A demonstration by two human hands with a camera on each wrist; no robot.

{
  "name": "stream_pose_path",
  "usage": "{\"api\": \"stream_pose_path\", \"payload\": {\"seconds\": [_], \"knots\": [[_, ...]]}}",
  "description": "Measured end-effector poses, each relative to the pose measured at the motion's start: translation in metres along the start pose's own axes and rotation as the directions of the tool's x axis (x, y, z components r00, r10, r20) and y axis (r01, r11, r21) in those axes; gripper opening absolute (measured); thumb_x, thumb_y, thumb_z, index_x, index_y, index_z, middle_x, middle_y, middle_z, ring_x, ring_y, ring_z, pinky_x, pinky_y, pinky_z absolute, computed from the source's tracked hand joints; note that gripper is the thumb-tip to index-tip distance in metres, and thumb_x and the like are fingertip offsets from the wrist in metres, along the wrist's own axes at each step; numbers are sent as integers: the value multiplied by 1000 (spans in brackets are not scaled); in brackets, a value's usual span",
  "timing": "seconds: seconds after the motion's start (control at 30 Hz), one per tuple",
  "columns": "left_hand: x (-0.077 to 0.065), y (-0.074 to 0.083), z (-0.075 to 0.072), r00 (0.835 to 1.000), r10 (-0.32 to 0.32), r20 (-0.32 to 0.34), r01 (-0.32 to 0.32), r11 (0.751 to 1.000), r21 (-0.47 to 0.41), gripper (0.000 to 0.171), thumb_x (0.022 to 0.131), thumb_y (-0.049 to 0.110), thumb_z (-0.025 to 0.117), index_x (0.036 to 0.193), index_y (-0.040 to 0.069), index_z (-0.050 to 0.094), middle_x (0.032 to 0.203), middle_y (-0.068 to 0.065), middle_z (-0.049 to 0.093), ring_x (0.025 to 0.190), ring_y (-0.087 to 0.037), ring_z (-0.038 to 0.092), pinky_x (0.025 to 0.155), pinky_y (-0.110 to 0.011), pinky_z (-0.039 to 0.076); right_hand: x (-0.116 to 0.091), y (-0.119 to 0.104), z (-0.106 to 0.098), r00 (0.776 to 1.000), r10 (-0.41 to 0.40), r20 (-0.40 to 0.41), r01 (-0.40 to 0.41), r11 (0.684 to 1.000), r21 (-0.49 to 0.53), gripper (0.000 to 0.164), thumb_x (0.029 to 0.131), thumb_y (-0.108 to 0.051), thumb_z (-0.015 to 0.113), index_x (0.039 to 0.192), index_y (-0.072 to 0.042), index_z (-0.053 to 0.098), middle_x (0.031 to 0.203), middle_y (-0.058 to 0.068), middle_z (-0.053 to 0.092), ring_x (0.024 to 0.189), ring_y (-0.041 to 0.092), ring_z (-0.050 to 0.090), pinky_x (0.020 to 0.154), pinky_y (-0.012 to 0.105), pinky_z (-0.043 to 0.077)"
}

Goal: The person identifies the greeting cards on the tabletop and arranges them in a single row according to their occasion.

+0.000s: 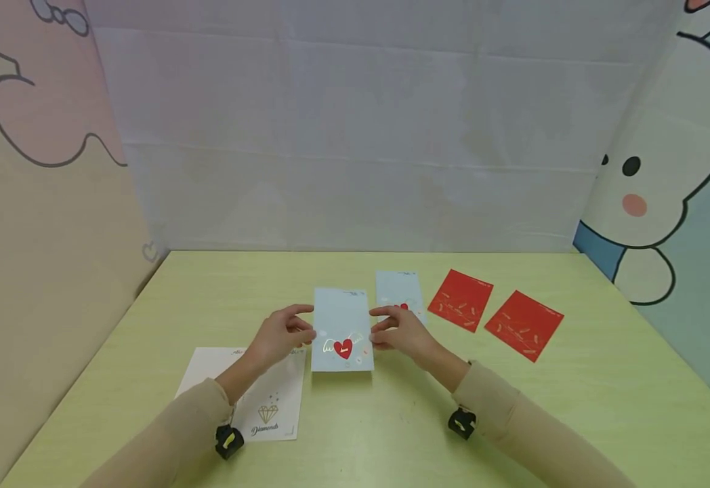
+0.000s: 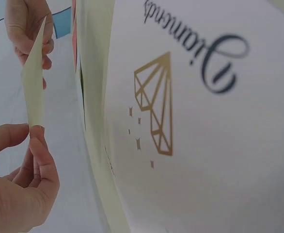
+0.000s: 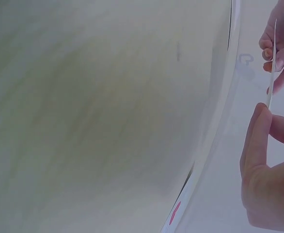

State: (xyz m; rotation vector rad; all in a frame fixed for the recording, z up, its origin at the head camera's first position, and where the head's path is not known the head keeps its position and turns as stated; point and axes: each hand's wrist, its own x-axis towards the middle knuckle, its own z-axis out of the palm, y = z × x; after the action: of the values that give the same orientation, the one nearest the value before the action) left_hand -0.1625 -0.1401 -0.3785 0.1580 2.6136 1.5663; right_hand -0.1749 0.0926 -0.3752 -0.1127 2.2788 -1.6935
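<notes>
Both hands hold a pale blue card (image 1: 341, 315) above the table, one at each side edge. A red heart with wing-like white lines marks its lower half. The left hand (image 1: 281, 334) pinches the left edge between thumb and fingers; in the left wrist view the card (image 2: 34, 80) is seen nearly edge-on. The right hand (image 1: 405, 332) pinches the opposite edge, and the right wrist view shows its thumb and fingers meeting at the thin card (image 3: 273, 73). Partly under the left forearm lies a larger white sheet (image 1: 282, 400) printed with a gold diamond and "Diamonds".
Behind the right hand lies a second pale blue card (image 1: 398, 286) with a red heart, partly hidden. Two red cards (image 1: 461, 300) with light printing lie at the right on the yellow-green table (image 1: 452, 461). A white cloth (image 1: 355, 135) hangs along the table's far edge.
</notes>
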Motion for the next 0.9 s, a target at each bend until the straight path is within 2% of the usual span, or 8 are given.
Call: {"api": "stream_pose_path", "payload": {"seconds": [0.3,0.57,0.67,0.9], "knots": [[-10,5,5,995,82,49,-89,982,166,42,75,7,69,114,2,54,71,4,57,63,-13,51,56,-25,43,-17,4,-6,999,0,40,2,999,-44,41,79,1,63,118,1,50,84,11,57,70,19,60,66,31,50],[-21,10,9,977,187,105,-208,947,244,42,73,9,71,111,-1,54,70,7,55,61,-10,49,52,-23,42,-30,8,-10,998,28,56,-24,997,-68,46,78,-3,65,120,0,49,83,10,56,69,19,59,65,30,50],[-25,9,11,972,200,128,-229,930,288,43,73,12,72,110,1,54,70,9,54,60,-9,48,51,-22,41,-33,11,-10,998,34,61,-29,996,-80,45,77,-3,66,119,1,49,83,10,56,68,19,59,64,30,50],[-32,6,14,970,170,172,-222,908,354,44,72,19,73,108,3,55,71,8,51,59,-9,46,50,-23,40,-40,17,-10,994,30,101,-18,993,-120,41,78,-4,66,115,2,51,80,8,56,69,18,58,65,29,50]]}}
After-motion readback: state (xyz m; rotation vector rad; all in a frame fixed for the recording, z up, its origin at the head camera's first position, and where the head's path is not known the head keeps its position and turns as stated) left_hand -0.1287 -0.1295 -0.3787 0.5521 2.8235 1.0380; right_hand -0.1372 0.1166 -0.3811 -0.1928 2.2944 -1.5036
